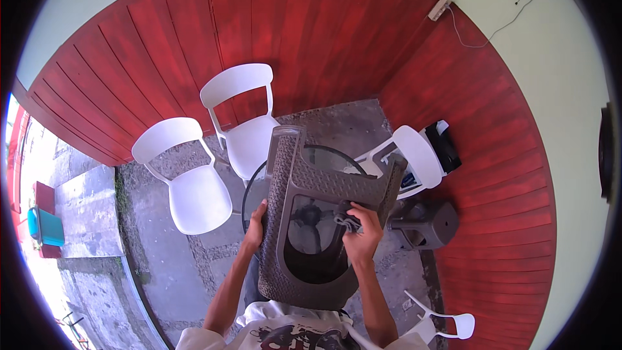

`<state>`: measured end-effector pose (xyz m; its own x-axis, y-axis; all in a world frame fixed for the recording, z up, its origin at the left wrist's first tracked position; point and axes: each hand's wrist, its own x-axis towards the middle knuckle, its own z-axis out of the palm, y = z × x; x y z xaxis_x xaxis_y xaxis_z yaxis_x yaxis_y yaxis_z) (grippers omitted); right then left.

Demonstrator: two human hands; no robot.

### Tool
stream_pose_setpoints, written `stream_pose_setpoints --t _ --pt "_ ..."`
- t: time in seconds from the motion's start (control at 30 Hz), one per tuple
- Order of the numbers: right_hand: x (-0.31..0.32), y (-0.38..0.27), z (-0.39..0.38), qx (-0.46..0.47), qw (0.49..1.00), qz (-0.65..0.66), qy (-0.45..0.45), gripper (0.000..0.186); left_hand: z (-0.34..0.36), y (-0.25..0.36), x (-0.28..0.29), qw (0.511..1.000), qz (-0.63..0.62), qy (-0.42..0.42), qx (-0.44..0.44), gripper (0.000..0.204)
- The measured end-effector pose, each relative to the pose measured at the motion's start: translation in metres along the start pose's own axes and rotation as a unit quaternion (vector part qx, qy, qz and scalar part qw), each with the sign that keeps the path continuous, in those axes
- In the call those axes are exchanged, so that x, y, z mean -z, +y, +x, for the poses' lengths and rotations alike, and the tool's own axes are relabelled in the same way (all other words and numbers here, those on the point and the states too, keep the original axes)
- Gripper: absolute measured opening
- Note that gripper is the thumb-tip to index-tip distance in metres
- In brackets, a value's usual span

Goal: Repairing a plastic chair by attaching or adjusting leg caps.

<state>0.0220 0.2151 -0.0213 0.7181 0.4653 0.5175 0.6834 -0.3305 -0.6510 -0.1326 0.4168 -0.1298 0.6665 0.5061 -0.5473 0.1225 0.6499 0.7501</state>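
Note:
A dark brown plastic stool [277, 214] with a woven texture is tipped on its side in front of me, its legs pointing away and its seat end near my shirt. My left hand [254, 228] grips the stool's left edge. In my right hand [364, 236] is a bunched dark grey cloth [348, 218], held closed in the fingers against the stool's right part, beside the large opening. Below the stool is a round glass table [254, 189]; whether the stool rests on it, I cannot tell.
Two white chairs [199, 199] stand beyond the table to the left. Another white chair [418, 155], with a black item [443, 148] on it, stands right, near a second brown stool [429, 225]. Part of a white chair [453, 326] shows lower right. Red panelled walls [311, 39] enclose the corner.

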Motion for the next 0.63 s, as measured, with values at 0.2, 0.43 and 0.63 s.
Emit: stream_pose_setpoints --t 0.2,0.43,0.63 --pt "0.041 0.041 -0.007 -0.117 0.987 -0.04 0.102 0.039 0.008 -0.005 0.01 1.0 -0.003 -0.009 0.003 0.064" --pt "0.047 0.038 0.026 -0.215 0.961 0.046 0.166 0.042 0.004 -0.001 0.013 1.0 0.025 0.014 -0.002 0.065" --pt "0.002 0.027 0.033 -0.084 0.994 0.016 0.062 0.044 0.005 -0.007 0.016 0.998 0.051 0.026 -0.008 0.073"
